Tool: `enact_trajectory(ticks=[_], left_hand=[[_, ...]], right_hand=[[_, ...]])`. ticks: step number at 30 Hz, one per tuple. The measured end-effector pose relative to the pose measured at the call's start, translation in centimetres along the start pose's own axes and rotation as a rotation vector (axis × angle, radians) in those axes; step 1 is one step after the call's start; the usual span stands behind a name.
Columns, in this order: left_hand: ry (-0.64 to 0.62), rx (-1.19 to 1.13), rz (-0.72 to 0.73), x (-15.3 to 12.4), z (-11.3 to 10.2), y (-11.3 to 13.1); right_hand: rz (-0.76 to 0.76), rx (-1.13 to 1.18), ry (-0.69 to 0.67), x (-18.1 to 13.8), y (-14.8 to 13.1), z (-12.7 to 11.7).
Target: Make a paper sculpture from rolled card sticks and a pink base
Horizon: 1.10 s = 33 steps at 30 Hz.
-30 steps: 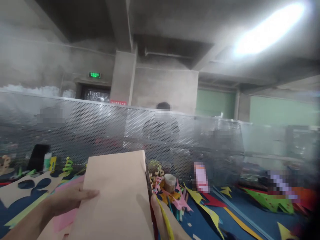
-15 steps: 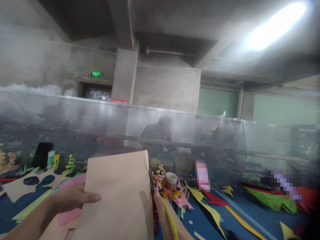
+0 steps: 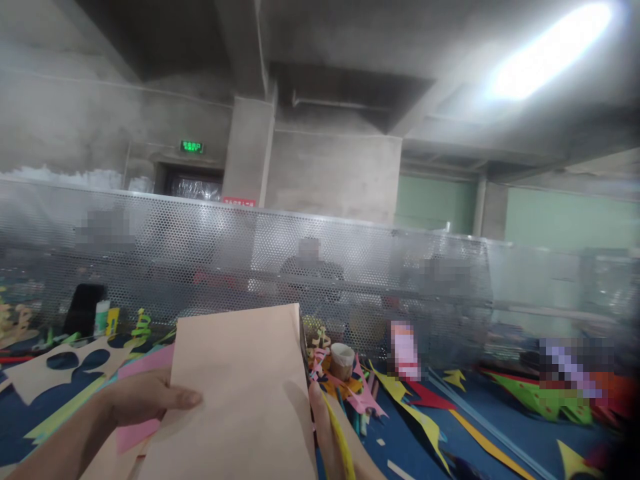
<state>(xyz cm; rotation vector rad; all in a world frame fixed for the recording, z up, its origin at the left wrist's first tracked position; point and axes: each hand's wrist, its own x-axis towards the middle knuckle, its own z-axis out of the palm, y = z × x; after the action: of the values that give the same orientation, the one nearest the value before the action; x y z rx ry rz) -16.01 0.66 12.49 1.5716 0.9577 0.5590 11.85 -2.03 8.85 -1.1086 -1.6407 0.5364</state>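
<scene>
My left hand (image 3: 150, 397) grips a peach-coloured sheet of paper (image 3: 237, 393) by its left edge, thumb on top and fingers behind. The sheet is held up above the table, tilted towards me. At its right edge my right hand (image 3: 325, 420) is closed round a pair of scissors (image 3: 341, 437). A yellow loop of their handle shows, and a dark strip of blade lies along the paper's edge; the rest is hidden behind the sheet and fingers. Pink paper (image 3: 137, 433) lies under my left wrist.
A metal mesh partition (image 3: 240, 267) runs behind the blue table (image 3: 370, 460), with people blurred beyond it. A white cup (image 3: 343, 362), a glue stick (image 3: 102, 318), a cut-out peach sheet (image 3: 40, 373), a yellow paper strip (image 3: 415, 420) and several coloured scraps lie about.
The scissors' blade has closed against the paper's right edge and shows less. The sheet's upper right corner has shifted slightly right. My left hand stays in place.
</scene>
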Motion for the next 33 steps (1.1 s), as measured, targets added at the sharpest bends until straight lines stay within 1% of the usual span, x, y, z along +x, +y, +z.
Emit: enact_trajectory(ticks=[6, 11, 17, 24, 28, 33], left_hand=[[0.011, 0.032, -0.025, 0.1, 0.0, -0.1], [0.007, 0.009, -0.01, 0.3, -0.3, -0.4], [-0.005, -0.018, 0.008, 0.0, -0.1, -0.1], [-0.012, -0.037, 0.023, 0.1, -0.2, -0.2], [-0.006, -0.044, 0.028, 0.1, -0.3, -0.4], [-0.029, -0.081, 0.051, 0.2, -0.4, -0.7]], right_hand=[[-0.01, -0.026, 0.004, -0.5, 0.3, -0.2], [-0.016, -0.051, 0.008, -0.4, 0.1, -0.5], [-0.036, -0.06, 0.007, -0.9, 0.1, -0.7], [-0.052, -0.075, -0.008, -0.4, -0.9, -0.8], [-0.024, -0.129, 0.021, -0.2, -1.1, -0.8], [0.028, -0.119, 0.014, -0.4, -0.2, -1.0]])
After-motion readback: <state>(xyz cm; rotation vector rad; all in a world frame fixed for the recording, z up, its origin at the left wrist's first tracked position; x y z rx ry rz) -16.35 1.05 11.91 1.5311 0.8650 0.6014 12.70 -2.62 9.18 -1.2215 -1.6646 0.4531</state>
